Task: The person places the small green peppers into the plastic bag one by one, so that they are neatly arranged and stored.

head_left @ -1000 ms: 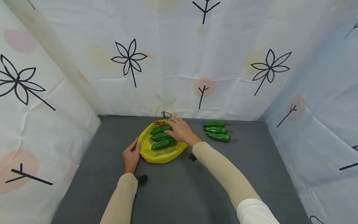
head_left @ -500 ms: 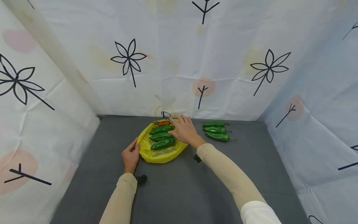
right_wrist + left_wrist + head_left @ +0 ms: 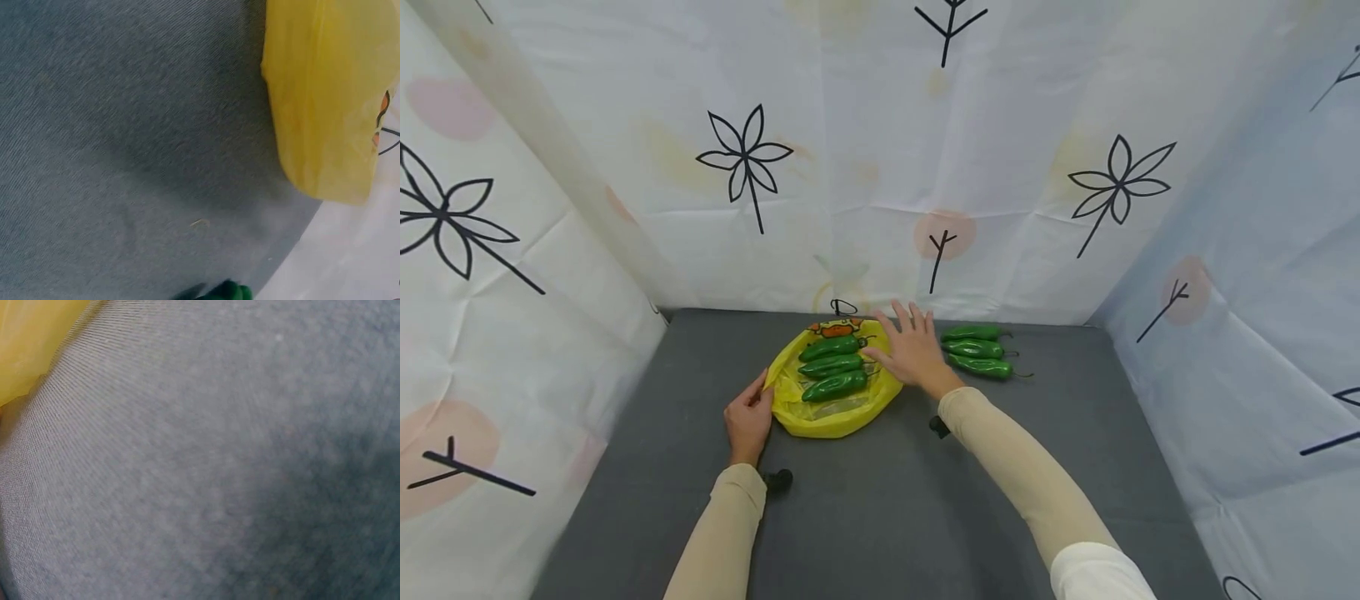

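Note:
A yellow plastic bag (image 3: pixel 827 427) lies with its mouth spread wide on the grey table. Inside it three green peppers (image 3: pixel 833 367) rest in a row, stems to the right. At the bag's left rim, my left hand (image 3: pixel 749 423) pinches the edge between thumb and fingers. Above the right rim my right hand (image 3: pixel 913 354) is spread, fingers apart, holding nothing. Three more green peppers (image 3: pixel 976 348) lie just right of that hand. In the right wrist view the bag's yellow side (image 3: pixel 325 100) shows, and a bit of green pepper (image 3: pixel 228 291) appears at the bottom edge.
Grey cloth covers the table (image 3: pixel 865 517). White printed fabric (image 3: pixel 865 167) hangs behind it and along both sides. A dark wrist camera (image 3: pixel 780 481) sits beside my left wrist, another (image 3: pixel 938 427) beside my right.
My right hand has moved right, from over the peppers in the bag toward its right rim, and its fingers have spread. The left hand keeps its place at the left rim.

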A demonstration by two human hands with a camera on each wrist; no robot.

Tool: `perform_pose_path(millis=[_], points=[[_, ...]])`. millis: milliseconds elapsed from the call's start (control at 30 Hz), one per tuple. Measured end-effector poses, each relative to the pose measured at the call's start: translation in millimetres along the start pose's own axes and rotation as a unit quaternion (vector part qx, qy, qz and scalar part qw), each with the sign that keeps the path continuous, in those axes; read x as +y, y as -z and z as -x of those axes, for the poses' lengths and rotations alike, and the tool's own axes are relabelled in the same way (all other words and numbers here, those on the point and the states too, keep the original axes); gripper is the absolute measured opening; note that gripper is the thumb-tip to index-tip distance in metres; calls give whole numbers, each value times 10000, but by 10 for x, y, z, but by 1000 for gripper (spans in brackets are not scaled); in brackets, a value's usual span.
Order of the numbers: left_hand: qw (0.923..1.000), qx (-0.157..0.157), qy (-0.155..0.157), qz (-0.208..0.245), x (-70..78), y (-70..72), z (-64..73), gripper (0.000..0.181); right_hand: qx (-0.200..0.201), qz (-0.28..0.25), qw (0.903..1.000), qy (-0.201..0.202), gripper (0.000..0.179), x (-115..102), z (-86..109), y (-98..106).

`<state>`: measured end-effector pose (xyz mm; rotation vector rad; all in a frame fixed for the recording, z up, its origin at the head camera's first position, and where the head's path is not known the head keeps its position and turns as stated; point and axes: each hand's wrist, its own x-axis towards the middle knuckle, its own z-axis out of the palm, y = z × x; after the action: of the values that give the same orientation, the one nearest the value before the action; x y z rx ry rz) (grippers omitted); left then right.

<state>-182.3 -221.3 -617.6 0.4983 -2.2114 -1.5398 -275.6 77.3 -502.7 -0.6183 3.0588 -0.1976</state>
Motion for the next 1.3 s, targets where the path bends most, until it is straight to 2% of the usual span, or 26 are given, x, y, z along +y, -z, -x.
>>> perform_pose_path(millis=[300, 700, 1033, 1300], points=[[9999, -87, -8, -105, 3, -4, 15, 37, -118, -17, 9999, -124, 79, 197, 85, -107], [9995, -283, -47, -148, -24, -14, -4, 38, -86, 55, 9990, -438, 82, 464, 127, -110], [9989, -461, 35, -118, -31, 22, -18, 40, -139, -162, 9979, -606, 84, 672, 240, -235], [9989, -443, -45, -139, -45, 13, -33, 39, -76, 48, 9969, -788, 99, 828, 368, -294]])
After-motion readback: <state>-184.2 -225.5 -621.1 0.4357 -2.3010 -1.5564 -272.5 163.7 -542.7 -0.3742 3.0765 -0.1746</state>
